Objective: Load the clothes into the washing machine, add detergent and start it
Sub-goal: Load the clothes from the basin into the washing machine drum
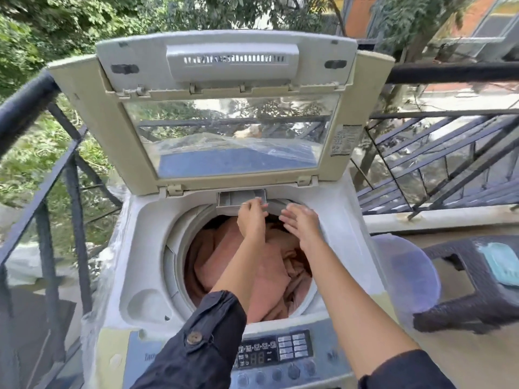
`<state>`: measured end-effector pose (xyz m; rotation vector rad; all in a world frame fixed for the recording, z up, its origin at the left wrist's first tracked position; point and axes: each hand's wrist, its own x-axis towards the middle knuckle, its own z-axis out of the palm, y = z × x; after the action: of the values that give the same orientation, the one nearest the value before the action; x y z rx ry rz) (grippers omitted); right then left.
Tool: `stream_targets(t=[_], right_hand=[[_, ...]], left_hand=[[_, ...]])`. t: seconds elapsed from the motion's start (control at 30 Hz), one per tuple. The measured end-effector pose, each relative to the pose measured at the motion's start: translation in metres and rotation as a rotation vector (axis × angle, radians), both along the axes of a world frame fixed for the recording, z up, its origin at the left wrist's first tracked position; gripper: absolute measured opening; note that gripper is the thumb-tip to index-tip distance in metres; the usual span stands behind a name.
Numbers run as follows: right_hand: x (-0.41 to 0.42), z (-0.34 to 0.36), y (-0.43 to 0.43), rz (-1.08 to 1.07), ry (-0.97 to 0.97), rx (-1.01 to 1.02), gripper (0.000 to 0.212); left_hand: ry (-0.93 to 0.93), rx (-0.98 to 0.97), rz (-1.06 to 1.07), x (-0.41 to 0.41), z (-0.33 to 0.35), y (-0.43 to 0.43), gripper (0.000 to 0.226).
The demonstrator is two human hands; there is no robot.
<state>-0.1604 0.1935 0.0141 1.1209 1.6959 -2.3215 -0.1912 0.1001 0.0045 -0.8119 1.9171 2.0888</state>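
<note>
A top-loading washing machine (146, 220) stands with its lid (224, 130) raised. Pinkish-brown clothes (266, 270) fill the drum. At the back rim a grey detergent drawer (233, 200) is pulled out. My left hand (251, 219) reaches over the drum, its curled fingers gripping the drawer's front edge. Beside it to the right, my right hand (302, 223) hovers with fingers straight and holds nothing. The control panel (275, 352) with buttons and a display lies at the near edge.
A black metal railing (50, 175) runs round the balcony on the left and behind. To the right of the machine are a translucent bluish tub (404, 273) and a dark wicker stool (463, 284) with a teal cloth (502, 262) on it.
</note>
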Motion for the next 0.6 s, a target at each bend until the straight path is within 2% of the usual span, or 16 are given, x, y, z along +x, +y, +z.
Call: stream_targets(t=[0.2, 0.3, 0.37, 0.6], right_hand=[[0.019, 0.003, 0.026, -0.032, 0.069, 0.380, 0.016], [0.038, 0.004, 0.051, -0.030, 0.081, 0.541, 0.008], [0.051, 0.007, 0.071, -0.052, 0.096, 0.638, 0.014], [0.118, 0.012, 0.164, -0.049, 0.145, 0.671, 0.015]], left_hand=[[0.126, -0.205, -0.135, 0.019, 0.015, 0.028, 0.020], [0.144, -0.336, -0.165, 0.034, 0.020, 0.055, 0.020], [0.168, -0.406, -0.188, 0.047, 0.024, 0.076, 0.026], [0.264, -0.502, -0.262, 0.112, 0.031, 0.178, 0.024]])
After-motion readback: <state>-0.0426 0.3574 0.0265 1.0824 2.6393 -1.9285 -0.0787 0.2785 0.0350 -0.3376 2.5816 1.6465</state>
